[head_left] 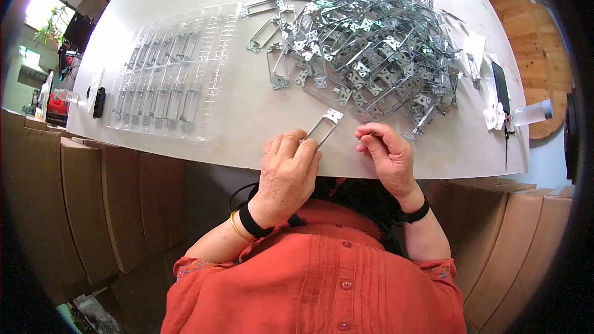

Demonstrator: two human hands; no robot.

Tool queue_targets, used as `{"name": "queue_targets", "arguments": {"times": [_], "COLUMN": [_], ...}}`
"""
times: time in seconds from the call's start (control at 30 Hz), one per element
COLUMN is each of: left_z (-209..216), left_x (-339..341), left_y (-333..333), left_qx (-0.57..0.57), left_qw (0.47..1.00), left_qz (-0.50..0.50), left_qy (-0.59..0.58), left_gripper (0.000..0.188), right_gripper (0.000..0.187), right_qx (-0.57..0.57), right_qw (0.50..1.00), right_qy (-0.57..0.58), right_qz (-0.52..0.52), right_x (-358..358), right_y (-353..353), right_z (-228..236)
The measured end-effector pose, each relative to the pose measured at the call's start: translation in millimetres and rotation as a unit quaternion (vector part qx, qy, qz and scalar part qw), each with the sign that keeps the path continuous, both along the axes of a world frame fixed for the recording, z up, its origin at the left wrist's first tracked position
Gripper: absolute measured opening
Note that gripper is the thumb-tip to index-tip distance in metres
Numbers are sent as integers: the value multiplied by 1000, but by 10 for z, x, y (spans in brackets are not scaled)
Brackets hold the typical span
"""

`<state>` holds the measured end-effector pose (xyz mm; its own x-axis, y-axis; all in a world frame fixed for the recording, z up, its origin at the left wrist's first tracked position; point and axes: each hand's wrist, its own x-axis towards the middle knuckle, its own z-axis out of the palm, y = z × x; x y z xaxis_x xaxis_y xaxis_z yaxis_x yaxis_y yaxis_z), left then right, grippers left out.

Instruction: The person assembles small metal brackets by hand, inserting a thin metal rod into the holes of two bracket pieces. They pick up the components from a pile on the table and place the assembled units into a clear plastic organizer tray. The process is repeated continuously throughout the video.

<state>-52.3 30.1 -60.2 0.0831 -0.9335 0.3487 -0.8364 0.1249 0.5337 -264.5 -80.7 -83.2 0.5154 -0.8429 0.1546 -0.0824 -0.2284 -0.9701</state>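
Note:
My left hand [286,172] is closed around the near end of a thin metal bracket [333,115], a narrow wire-like frame with a flat, holed plate at its far end. That plate points away from me, just above the white tabletop near its front edge. To the right of it, my right hand [391,156] is closed in a pinch, apart from the bracket; what its fingertips hold, if anything, is too small to make out. Beyond both hands lies a large heap of similar metal brackets [377,55]. A clear plastic tray [213,80] on the left holds several brackets in rows.
On the table's right side are a dark flat device [500,86], a clear bottle [532,113], crumpled white paper [494,116] and a loose bracket [474,69]. A small black object [99,102] lies left of the tray. Cardboard boxes [90,204] stand below both sides of the table.

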Motion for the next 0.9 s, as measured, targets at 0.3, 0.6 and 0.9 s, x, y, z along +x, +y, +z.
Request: {"name": "queue_targets", "arguments": {"times": [0.3, 0.6, 0.9], "left_z": [4, -17, -80], "left_x": [80, 54, 103], "left_y": [23, 27, -40], "left_qx": [-22, -43, -46], "left_qw": [998, 997, 993], "left_qz": [-44, -70, -88], "left_qy": [-30, 1, 62], "left_gripper": [14, 28, 37], "right_gripper": [15, 13, 13], "right_qx": [80, 44, -6], "right_qw": [990, 996, 997], "right_qy": [-101, -76, -12], "right_qz": [-48, -34, -72], "right_x": [19, 13, 114], "right_y": [35, -1, 26], "right_z": [13, -20, -35]}}
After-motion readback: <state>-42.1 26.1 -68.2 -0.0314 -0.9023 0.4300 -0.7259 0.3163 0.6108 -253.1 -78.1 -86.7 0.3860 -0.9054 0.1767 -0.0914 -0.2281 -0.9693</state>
